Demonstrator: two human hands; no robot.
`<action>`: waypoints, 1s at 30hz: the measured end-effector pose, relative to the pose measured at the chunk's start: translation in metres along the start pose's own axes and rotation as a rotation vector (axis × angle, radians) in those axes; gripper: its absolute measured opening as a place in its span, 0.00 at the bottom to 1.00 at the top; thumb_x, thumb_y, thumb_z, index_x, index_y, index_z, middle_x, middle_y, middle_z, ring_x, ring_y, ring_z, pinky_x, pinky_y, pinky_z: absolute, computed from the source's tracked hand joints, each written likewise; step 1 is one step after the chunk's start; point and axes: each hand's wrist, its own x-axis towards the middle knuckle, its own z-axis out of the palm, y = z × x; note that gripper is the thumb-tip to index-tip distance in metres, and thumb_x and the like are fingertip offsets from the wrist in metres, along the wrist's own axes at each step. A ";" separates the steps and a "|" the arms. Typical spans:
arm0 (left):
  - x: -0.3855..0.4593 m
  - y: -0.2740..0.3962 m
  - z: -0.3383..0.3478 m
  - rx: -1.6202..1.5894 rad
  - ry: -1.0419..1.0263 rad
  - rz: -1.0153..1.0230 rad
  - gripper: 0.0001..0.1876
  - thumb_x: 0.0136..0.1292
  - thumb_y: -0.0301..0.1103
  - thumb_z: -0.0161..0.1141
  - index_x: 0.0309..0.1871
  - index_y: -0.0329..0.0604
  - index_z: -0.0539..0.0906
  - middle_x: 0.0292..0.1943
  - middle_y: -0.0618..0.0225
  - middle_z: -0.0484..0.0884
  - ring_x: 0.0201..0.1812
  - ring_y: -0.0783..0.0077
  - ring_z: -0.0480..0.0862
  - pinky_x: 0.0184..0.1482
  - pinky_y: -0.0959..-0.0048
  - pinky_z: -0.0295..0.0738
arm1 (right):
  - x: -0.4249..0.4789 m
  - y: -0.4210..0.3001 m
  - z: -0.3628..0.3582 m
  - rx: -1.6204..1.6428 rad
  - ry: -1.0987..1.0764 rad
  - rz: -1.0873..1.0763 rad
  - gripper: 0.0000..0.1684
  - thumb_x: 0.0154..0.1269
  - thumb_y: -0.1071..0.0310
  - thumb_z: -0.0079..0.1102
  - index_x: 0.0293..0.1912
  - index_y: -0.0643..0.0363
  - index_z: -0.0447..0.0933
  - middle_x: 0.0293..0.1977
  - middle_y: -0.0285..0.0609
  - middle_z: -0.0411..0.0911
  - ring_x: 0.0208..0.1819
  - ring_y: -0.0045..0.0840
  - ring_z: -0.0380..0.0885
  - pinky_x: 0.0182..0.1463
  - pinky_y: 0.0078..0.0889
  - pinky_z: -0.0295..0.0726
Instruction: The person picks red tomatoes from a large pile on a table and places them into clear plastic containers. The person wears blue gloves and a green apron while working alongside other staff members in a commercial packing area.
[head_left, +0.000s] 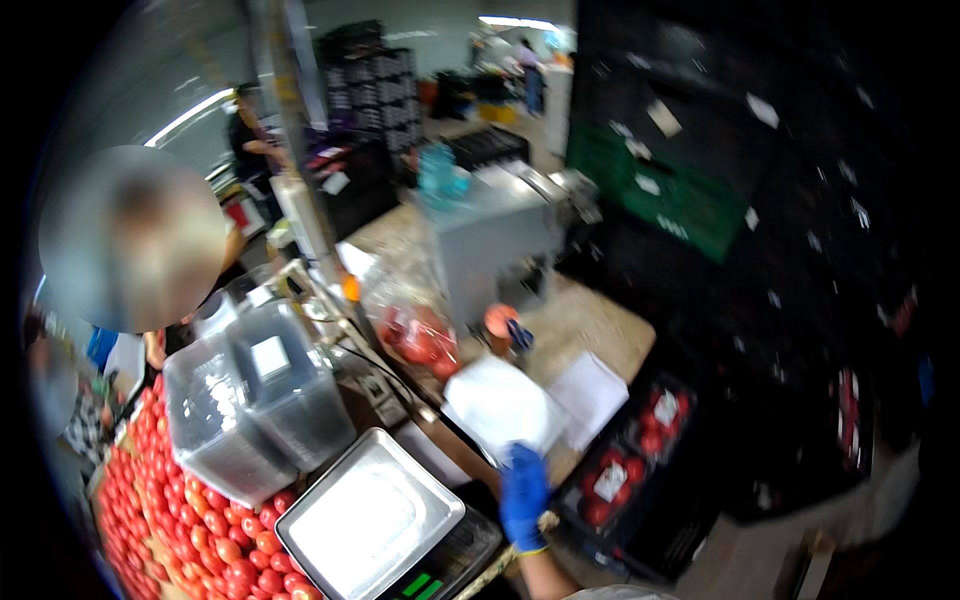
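My right hand (525, 495), in a blue glove, reaches up from the bottom. Its fingers meet the lower edge of a white sheet-like thing (502, 405); blur hides whether they grip it. My left hand is out of view. Left of the glove is a weighing scale with a bare metal pan (375, 517) and a lit green display. Many red tomatoes (225, 547) lie heaped beside it, with clear plastic containers (255, 405) at their edge. Beyond the white thing lie a clear bag of tomatoes (420, 341) and an orange round thing (500, 319) with something blue.
A metal machine (495, 232) stands on the worktable (615, 322). Black crates with packed, labelled tomatoes (615, 480) sit at the right, below tall stacks of dark crates and a green crate (660, 195). A post (300, 135) rises behind the scale. Other people are at the left and back.
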 end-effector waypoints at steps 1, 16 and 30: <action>-0.002 -0.003 0.004 0.003 0.005 0.014 0.21 0.68 0.35 0.55 0.62 0.38 0.71 0.52 0.63 0.77 0.45 0.72 0.79 0.48 0.74 0.76 | 0.007 -0.046 0.028 0.316 -0.310 0.108 0.16 0.66 0.74 0.50 0.53 0.64 0.73 0.49 0.44 0.76 0.53 0.29 0.73 0.58 0.30 0.71; -0.041 0.042 -0.040 0.684 0.289 0.793 0.17 0.67 0.30 0.53 0.57 0.32 0.74 0.48 0.58 0.80 0.48 0.68 0.79 0.52 0.70 0.74 | -0.022 -0.103 0.400 -0.056 -1.176 -1.204 0.14 0.66 0.52 0.49 0.36 0.50 0.77 0.29 0.44 0.79 0.32 0.40 0.78 0.37 0.44 0.75; -0.002 0.180 -0.024 0.722 0.378 0.264 0.14 0.63 0.22 0.50 0.52 0.32 0.77 0.47 0.56 0.80 0.49 0.62 0.80 0.53 0.63 0.74 | 0.000 -0.156 0.402 -0.276 -0.744 -0.889 0.17 0.62 0.49 0.56 0.30 0.53 0.73 0.24 0.46 0.78 0.26 0.41 0.79 0.27 0.41 0.76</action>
